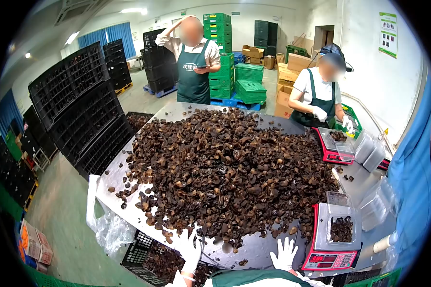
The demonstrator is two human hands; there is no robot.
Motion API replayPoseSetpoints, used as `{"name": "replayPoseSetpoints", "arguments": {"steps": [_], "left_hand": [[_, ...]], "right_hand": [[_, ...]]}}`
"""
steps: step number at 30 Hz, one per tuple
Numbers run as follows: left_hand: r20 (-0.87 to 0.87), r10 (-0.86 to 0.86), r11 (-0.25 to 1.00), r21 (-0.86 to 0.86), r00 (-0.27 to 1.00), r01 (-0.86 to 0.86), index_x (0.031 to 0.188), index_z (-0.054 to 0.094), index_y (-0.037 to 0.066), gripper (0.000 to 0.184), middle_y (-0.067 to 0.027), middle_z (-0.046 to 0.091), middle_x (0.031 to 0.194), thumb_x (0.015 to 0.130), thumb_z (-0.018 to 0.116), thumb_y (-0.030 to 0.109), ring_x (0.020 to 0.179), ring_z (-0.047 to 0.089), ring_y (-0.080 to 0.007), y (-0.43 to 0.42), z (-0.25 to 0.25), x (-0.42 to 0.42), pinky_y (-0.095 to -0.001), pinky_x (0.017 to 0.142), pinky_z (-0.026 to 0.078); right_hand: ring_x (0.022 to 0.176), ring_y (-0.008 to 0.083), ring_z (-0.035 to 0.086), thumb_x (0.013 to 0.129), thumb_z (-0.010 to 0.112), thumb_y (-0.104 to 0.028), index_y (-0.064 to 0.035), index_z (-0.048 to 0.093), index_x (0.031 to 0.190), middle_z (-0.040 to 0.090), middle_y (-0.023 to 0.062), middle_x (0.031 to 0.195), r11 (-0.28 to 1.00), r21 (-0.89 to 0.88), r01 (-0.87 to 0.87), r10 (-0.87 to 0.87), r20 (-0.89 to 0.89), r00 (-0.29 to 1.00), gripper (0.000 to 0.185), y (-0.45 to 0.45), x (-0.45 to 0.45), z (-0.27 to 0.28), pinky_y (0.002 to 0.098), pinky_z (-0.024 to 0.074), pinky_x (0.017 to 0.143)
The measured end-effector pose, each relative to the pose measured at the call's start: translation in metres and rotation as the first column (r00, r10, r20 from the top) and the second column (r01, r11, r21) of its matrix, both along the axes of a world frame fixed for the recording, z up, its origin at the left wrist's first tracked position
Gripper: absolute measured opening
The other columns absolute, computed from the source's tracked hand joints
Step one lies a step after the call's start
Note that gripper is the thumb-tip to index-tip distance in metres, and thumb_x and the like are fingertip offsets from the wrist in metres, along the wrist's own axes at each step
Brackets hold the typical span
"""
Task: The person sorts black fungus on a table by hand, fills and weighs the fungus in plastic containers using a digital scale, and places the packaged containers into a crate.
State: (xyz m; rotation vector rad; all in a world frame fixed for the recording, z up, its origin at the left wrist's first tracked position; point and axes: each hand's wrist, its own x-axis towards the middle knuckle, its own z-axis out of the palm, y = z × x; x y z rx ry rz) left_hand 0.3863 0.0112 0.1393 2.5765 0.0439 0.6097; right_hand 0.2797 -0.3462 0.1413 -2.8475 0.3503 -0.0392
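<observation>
Brown pieces [234, 167] heaped on bench [266, 246]. Gloved left hand [190, 246] at heap's near edge; right hand [283, 253], fingers spread, near red scale [330, 260]. Co-worker [194, 71] opposite has phone [200, 67].

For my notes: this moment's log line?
left white-gloved hand: open, by brown crinkled heap | right white-gloved hand: open, by red digital scale

A heap [225, 172] covers the middle of the tabletop [114, 181]; 2 scales [330, 259] stand toward the right edge, a crate [138, 253] below the near edge.
</observation>
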Motion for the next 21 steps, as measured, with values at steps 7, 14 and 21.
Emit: {"name": "replayPoseSetpoints", "arguments": {"steps": [7, 14, 21], "left_hand": [[-0.016, 0.007, 1.000, -0.005, 1.000, -0.007, 0.115, 0.064, 0.016, 0.038, -0.0172, 0.051, 0.129, 0.078, 0.064, 0.022, 0.126, 0.034, -0.0457, -0.0020, 0.0060, -0.0002, -0.0519, 0.104, 0.029], [0.022, -0.001, 0.995, 0.102, 1.000, -0.001, 0.116, 0.063, 0.011, 0.039, -0.0204, 0.050, 0.130, 0.078, 0.063, 0.021, 0.116, 0.047, -0.0392, 0.0008, 0.0000, 0.0011, -0.0471, 0.100, 0.035], [-0.085, -0.020, 1.000, -0.006, 0.996, 0.019, 0.125, 0.057, 0.013, 0.047, -0.0202, 0.046, 0.135, 0.080, 0.061, 0.023, 0.123, 0.043, -0.0374, 0.0010, -0.0005, 0.0007, -0.0475, 0.104, 0.031]], "right_hand": [[0.138, 0.0418, 0.016, 0.080, 0.056, -0.049, -0.0127, 0.040, 0.139, 0.024, 0.0210, 0.148, 1.000, -0.004, 0.001, -0.001, 0.015, 1.000, 0.071, 0.0001, -0.0014, -0.0022, 0.0620, 0.0052, 0.108], [0.137, 0.0421, 0.019, 0.080, 0.056, -0.050, -0.0131, 0.040, 0.140, 0.025, 0.0213, 0.148, 0.999, -0.050, -0.008, 0.009, 0.019, 1.000, 0.072, -0.0001, -0.0014, -0.0031, 0.0633, 0.0086, 0.107], [0.137, 0.0431, 0.018, 0.082, 0.055, -0.050, -0.0138, 0.039, 0.140, 0.026, 0.0211, 0.147, 0.999, -0.045, -0.009, 0.011, 0.037, 0.999, 0.070, 0.0007, -0.0026, -0.0033, 0.0640, 0.0088, 0.106]]}}
